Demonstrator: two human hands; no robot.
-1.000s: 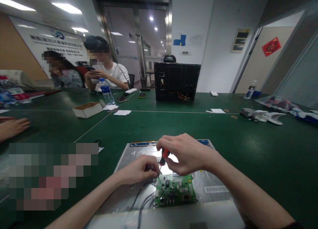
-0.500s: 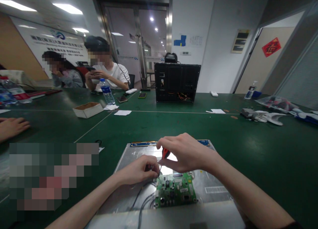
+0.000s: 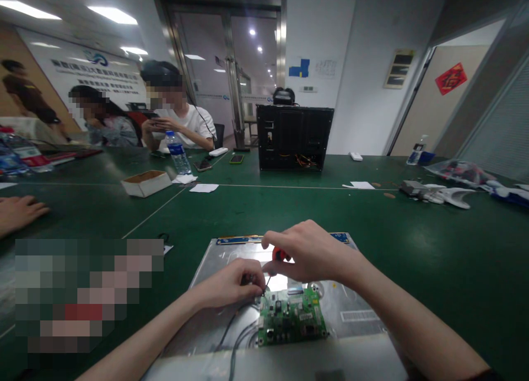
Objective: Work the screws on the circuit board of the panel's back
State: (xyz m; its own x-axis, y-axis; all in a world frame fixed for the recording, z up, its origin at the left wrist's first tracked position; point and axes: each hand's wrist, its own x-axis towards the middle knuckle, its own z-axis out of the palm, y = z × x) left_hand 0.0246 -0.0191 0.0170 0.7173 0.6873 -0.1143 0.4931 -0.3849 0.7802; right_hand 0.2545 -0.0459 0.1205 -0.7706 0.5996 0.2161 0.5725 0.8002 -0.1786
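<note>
A green circuit board [image 3: 292, 316] lies on a silvery metal panel [image 3: 355, 304], with dark cables running from its left side. My right hand [image 3: 308, 254] is closed round a red and black screwdriver [image 3: 279, 254], whose thin shaft slants down to the board's upper left corner. At that same corner my left hand [image 3: 239, 282] has its fingers pinched together beside the screwdriver tip. What those fingers hold, if anything, is too small to make out.
Beyond the panel stand a black computer case [image 3: 295, 136], a water bottle [image 3: 177, 152] and an open box [image 3: 146, 183]. Metal and white parts [image 3: 436, 194] lie at right. Another person's hand [image 3: 22, 211] rests at left; more people are behind the table.
The red handle in my right hand has tilted and shifted slightly right. My left hand has hardly moved. A walking person has come into view at the far left.
</note>
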